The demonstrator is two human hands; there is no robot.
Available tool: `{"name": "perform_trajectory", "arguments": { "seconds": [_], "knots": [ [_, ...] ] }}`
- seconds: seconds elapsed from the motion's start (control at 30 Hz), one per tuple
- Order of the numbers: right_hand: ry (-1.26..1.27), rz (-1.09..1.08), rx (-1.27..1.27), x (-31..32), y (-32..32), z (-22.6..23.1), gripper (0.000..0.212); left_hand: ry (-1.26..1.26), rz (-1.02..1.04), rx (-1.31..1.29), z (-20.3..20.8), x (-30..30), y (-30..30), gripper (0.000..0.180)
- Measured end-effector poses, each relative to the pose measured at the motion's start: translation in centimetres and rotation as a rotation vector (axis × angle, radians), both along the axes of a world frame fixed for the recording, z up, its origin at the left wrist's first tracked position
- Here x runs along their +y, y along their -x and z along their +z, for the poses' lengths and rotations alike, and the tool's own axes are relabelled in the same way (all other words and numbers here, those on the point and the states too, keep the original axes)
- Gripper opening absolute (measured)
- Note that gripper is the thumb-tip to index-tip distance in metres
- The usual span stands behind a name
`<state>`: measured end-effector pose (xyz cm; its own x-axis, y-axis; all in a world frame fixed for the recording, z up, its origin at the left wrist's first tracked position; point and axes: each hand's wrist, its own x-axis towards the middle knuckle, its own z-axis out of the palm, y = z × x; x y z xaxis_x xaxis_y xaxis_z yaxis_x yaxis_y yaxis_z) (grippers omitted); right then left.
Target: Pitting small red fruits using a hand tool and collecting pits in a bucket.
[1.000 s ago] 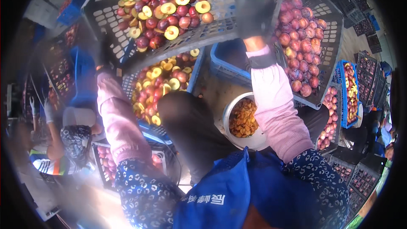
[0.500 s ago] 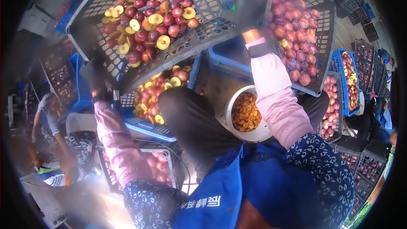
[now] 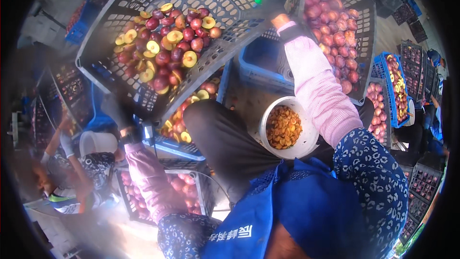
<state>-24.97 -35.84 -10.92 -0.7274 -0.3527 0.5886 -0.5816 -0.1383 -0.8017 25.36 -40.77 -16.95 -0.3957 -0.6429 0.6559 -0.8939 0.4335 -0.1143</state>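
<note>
A black mesh crate (image 3: pixel 227 43), holding halved and whole-looking red plums (image 3: pixel 175 38), hangs tilted in front of me above a blue crate (image 3: pixel 189 149) of similar fruit. My left hand (image 3: pixel 117 110), dark-gloved and blurred, is closed on its near left corner. At its right end, my right hand (image 3: pixel 274 2), also in a dark glove, grips the rim; bright green spots show beside it, and its fingers are mostly unclear. Just right of that hand stands another black crate (image 3: pixel 368 52) filled with whole red plums (image 3: pixel 339 38).
Between my knees sits a white bucket (image 3: pixel 309 139) of brownish-orange pieces (image 3: pixel 284 127). Behind it is a blue bin (image 3: pixel 263 73). A plum crate (image 3: pixel 203 187) lies by my left forearm. Another person (image 3: pixel 79 177) works at the left. Stacked crates (image 3: pixel 424 182) and a blue crate (image 3: pixel 385 93) line the right.
The held crate's left end sits slightly lower in the picture, and my left hand has come down and rightward with it. My right hand has shifted slightly up. Both keep their hold.
</note>
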Motion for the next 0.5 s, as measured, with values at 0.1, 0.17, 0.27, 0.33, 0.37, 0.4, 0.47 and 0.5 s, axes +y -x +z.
{"name": "perform_trajectory", "arguments": {
  "seconds": [0.1,0.17,0.27,0.33,0.37,0.4,0.47,0.5],
  "knots": [
    [0.199,0.029,-0.145,1.6,-1.7,0.9,0.034,0.004,-0.029,-0.033,2.1,-1.3,-0.3,0.016],
    [0.22,0.036,-0.1,2.6,0.6,-0.1,0.029,0.038,-0.074,-0.046,4.2,-2.3,2.3,0.016],
    [0.209,0.051,-0.169,5.1,-1.2,-0.4,0.026,-0.112,-0.142,0.282,5.2,-4.2,2.6,0.009],
    [0.183,0.013,-0.168,6.1,-1.7,-1.7,0.025,-0.28,-0.203,0.647,5.1,-6.6,2.8,0.011],
    [0.177,-0.002,-0.124,6.7,-2.5,-2.4,0.024,-0.265,-0.22,0.605,5.1,-7.8,2.5,0.01],
    [0.17,-0.016,-0.079,7.4,-3.3,-2.9,0.023,-0.25,-0.236,0.564,5.0,-9.1,2.3,0.012],
    [0.293,0.101,-0.515,8.2,-5.7,-2.2,0.021,-0.208,-0.295,0.578,5.1,-11.9,2.1,0.011],
    [0.148,-0.066,-0.135,7.5,-5.1,-4.3,0.013,-0.176,-0.357,0.592,5.2,-13.2,2.5,0.011]
  ]
}}
